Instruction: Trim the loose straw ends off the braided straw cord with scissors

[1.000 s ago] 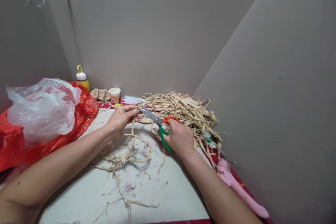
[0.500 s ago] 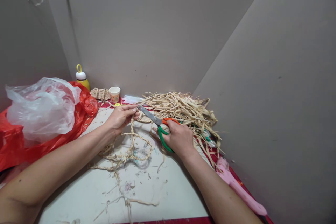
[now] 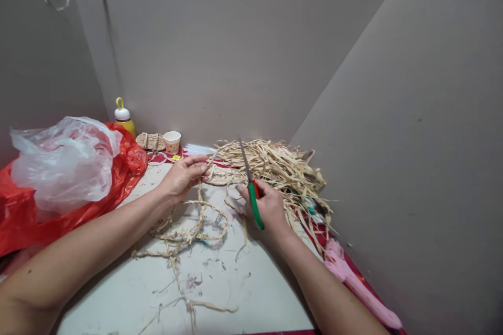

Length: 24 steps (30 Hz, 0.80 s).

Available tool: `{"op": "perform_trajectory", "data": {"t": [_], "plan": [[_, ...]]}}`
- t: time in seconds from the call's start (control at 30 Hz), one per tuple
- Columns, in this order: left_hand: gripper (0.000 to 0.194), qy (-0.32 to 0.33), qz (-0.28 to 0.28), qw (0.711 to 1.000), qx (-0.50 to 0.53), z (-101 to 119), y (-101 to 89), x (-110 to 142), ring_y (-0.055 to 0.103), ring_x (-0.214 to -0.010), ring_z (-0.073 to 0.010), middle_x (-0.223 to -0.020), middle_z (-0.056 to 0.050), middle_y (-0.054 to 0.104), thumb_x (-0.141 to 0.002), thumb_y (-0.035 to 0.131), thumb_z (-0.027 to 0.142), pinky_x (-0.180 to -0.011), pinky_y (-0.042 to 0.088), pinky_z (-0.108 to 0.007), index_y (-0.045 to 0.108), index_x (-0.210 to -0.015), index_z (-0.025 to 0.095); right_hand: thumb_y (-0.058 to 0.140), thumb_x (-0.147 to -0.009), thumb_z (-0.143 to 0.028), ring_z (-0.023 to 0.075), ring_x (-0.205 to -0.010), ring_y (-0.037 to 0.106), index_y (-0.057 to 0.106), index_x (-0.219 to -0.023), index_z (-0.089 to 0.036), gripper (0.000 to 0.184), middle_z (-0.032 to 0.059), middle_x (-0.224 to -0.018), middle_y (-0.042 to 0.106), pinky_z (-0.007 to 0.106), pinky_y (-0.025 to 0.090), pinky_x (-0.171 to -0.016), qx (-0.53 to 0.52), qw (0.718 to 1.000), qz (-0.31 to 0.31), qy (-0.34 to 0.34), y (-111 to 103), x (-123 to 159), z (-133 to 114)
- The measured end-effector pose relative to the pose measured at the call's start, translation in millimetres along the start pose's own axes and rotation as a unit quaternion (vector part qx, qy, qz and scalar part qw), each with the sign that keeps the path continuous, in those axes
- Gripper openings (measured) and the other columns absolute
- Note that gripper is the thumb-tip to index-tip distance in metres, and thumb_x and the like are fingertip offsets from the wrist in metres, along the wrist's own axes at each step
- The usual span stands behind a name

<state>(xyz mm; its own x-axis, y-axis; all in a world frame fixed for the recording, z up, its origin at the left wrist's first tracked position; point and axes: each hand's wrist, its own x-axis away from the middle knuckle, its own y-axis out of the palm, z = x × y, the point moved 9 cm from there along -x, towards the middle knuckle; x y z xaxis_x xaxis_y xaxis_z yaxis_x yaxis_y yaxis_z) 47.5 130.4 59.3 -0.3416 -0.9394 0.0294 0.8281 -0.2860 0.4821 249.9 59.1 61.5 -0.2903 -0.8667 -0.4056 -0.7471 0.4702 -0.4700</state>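
Note:
Pinched between the fingers of my left hand [image 3: 184,177] is a braided straw cord [image 3: 201,214], whose length hangs down and lies in loops on the white board. My right hand [image 3: 267,207] is closed around the handles of scissors [image 3: 253,196], one green and one red-orange. Their blades point up and away, apart from the cord. Behind my hands lies a woven straw piece [image 3: 220,176], partly covered. Just past the scissors is a heap of loose dry straw strips [image 3: 279,165].
On the left a red plastic bag [image 3: 133,159] holds a crumpled clear bag [image 3: 74,162]. Along the back stand a yellow bottle [image 3: 126,118], a woven straw sole [image 3: 150,141] and a paper cup [image 3: 172,142]. A pink object [image 3: 357,282] lies along the right edge.
The scissors have moved away from my left fingers and swung upright, their blades now looking narrow, edge-on. My left hand stays in nearly the same place with the cord.

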Motion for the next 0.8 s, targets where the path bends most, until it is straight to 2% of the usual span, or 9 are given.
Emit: {"op": "perform_trajectory", "data": {"t": [0.17, 0.33, 0.5, 0.6, 0.67, 0.73, 0.8], "plan": [[0.042, 0.090, -0.064, 0.985, -0.129, -1, 23.8, 16, 0.057, -0.068, -0.0101, -0.075, 0.000, 0.061, -0.065, 0.073, 0.011, -0.065, 0.046, -0.022, 0.064, -0.105, 0.015, 0.057, -0.073, -0.062, 0.0109, -0.044, 0.049, 0.051, -0.077, -0.020, 0.043, -0.0033, -0.056, 0.055, 0.024, 0.040, -0.043, -0.114, 0.991, -0.052, 0.048, 15, 9, -15], [0.044, 0.093, -0.101, 0.975, -0.176, -17, 40.8, 34, 0.056, -0.074, -0.0119, -0.079, -0.001, 0.060, -0.071, 0.068, 0.013, -0.072, 0.046, -0.024, 0.059, -0.114, 0.017, 0.073, -0.062, -0.051, 0.0150, -0.054, 0.058, 0.054, -0.080, -0.018, 0.043, -0.0011, -0.061, 0.060, 0.025, 0.044, -0.047, -0.275, 0.950, -0.069, 0.128, 28, 21, -17], [0.042, 0.106, -0.108, 0.967, -0.206, -21, 48.4, 44, 0.056, -0.076, -0.0128, -0.080, -0.002, 0.060, -0.073, 0.067, 0.017, -0.073, 0.045, -0.024, 0.059, -0.114, 0.018, 0.073, -0.062, -0.041, 0.0110, -0.055, 0.052, 0.055, -0.070, -0.018, 0.031, -0.0035, -0.059, 0.056, 0.024, 0.044, -0.054, -0.225, 0.970, -0.019, 0.087, 18, 20, -27], [0.031, 0.052, -0.106, 0.977, -0.177, -25, 47.4, 41, 0.057, -0.069, -0.0116, -0.076, -0.001, 0.060, -0.071, 0.071, 0.021, -0.067, 0.045, -0.023, 0.062, -0.100, 0.017, 0.071, -0.063, -0.039, 0.0100, -0.053, 0.049, 0.053, -0.067, -0.018, 0.028, -0.0043, -0.057, 0.053, 0.023, 0.042, -0.052, -0.209, 0.975, -0.007, 0.078, 12, 17, -29], [0.020, -0.015, -0.136, 0.979, -0.151, -34, 49.0, 39, 0.058, -0.064, -0.0109, -0.071, -0.002, 0.062, -0.073, 0.070, 0.029, -0.064, 0.044, -0.023, 0.063, -0.085, 0.014, 0.070, -0.065, -0.039, 0.0102, -0.052, 0.049, 0.053, -0.068, -0.018, 0.027, -0.0037, -0.057, 0.054, 0.023, 0.041, -0.050, -0.200, 0.976, 0.003, 0.084, 6, 16, -27], [0.024, -0.090, -0.182, 0.970, -0.132, -46, 52.0, 40, 0.059, -0.061, -0.0109, -0.069, -0.004, 0.064, -0.075, 0.068, 0.035, -0.061, 0.043, -0.022, 0.064, -0.077, 0.012, 0.068, -0.067, -0.041, 0.0108, -0.051, 0.049, 0.055, -0.070, -0.017, 0.027, -0.0025, -0.057, 0.056, 0.023, 0.041, -0.048, -0.188, 0.978, 0.006, 0.086, 1, 14, -26], [0.026, -0.153, -0.214, 0.958, -0.113, -57, 52.8, 43, 0.060, -0.060, -0.0109, -0.071, -0.005, 0.066, -0.073, 0.070, 0.037, -0.058, 0.042, -0.022, 0.067, -0.078, 0.012, 0.066, -0.068, -0.044, 0.0120, -0.051, 0.051, 0.057, -0.070, -0.017, 0.028, -0.0007, -0.058, 0.058, 0.024, 0.042, -0.048, -0.174, 0.982, -0.009, 0.076, -1, 11, -28]]}}
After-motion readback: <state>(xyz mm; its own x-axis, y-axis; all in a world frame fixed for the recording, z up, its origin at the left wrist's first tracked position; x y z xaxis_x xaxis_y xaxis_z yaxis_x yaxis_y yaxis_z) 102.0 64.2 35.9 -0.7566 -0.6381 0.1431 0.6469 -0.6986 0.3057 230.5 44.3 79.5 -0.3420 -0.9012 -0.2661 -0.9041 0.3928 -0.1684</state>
